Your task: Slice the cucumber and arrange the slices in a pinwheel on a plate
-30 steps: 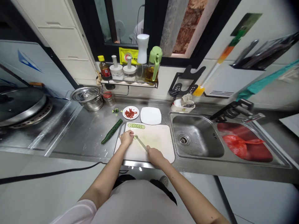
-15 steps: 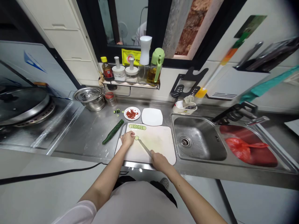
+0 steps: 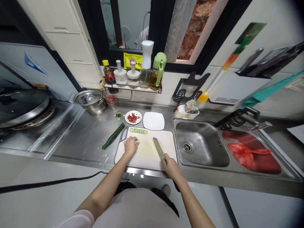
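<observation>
A white cutting board (image 3: pixel 152 155) lies on the steel counter in front of me. My left hand (image 3: pixel 130 145) rests on it with fingers curled around a small cucumber piece (image 3: pixel 137 142). A row of cucumber slices (image 3: pixel 138 131) lines the board's far edge. My right hand (image 3: pixel 169 165) grips the handle of a knife (image 3: pixel 158 148), whose blade lies over the board's right half, apart from the cucumber. A long dark green cucumber (image 3: pixel 113 136) lies on the counter left of the board.
Behind the board stand a small plate of chopped red chili (image 3: pixel 133 117) and a white square plate (image 3: pixel 153 121). A lidded steel pot (image 3: pixel 89 100) and stove sit left. A double sink (image 3: pixel 199 145) lies right, with a red bag (image 3: pixel 244 151) in the far basin.
My right hand drew the knife away from the cucumber piece, to the right side of the board. My left hand stayed on the piece.
</observation>
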{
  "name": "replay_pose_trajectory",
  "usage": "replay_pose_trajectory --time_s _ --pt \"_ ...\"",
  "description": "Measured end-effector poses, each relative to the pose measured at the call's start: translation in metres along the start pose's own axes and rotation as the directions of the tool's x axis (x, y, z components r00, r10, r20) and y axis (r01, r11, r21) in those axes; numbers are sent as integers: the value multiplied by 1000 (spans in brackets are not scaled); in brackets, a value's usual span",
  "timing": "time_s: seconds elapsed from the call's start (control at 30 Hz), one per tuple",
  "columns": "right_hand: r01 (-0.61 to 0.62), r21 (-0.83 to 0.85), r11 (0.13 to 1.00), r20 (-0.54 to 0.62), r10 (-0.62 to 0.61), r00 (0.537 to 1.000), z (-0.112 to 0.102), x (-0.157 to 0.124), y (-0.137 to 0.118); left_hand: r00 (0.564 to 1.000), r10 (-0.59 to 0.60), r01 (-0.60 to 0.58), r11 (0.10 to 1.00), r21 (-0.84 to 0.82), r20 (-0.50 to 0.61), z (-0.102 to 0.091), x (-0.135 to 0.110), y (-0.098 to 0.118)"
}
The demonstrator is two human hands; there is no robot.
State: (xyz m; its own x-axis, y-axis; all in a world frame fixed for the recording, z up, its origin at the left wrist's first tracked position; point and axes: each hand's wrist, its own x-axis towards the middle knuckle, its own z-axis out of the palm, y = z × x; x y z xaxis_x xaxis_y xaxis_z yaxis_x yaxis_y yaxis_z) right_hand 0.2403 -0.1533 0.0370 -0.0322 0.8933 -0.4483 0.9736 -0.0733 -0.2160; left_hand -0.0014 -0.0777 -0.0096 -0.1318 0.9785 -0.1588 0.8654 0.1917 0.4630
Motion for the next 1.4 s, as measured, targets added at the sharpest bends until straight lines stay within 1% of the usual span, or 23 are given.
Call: replay_pose_trajectory --time_s 0.33,0.47,0.57,0.63,0.73,0.87,1.03,1.23,1.4 --pt "-20 -41 999 23 21 1000 -4 4 -3 995 -86 91 990 -111 46 -2 3 7" --pt "-13 -35 999 35 14 999 -4 6 -2 992 -115 121 973 -196 45 -4 9 1" --pt "-17 -41 999 40 19 999 -3 7 -2 980 -201 198 946 -258 18 -8 18 -8" --pt "-12 -43 999 38 14 999 -2 8 -1 966 -259 245 932 -267 -16 -11 26 -13" --pt "-1 -33 999 30 2 1000 0 10 1 950 -309 287 925 -248 -52 -16 39 -19" --pt "0 -26 1000 16 1 1000 3 12 3 942 -330 313 931 -186 -64 -21 48 -22" --pt "8 -17 1000 18 -8 1000 1 12 3 946 -316 308 946 -105 -76 -22 50 -23" --pt "-3 -23 1000 43 4 999 -4 12 -1 960 -251 252 968 -1 -121 -22 50 -24" --pt "-3 -20 1000 61 4 998 -8 12 -4 960 -251 254 967 8 -127 -23 49 -23"
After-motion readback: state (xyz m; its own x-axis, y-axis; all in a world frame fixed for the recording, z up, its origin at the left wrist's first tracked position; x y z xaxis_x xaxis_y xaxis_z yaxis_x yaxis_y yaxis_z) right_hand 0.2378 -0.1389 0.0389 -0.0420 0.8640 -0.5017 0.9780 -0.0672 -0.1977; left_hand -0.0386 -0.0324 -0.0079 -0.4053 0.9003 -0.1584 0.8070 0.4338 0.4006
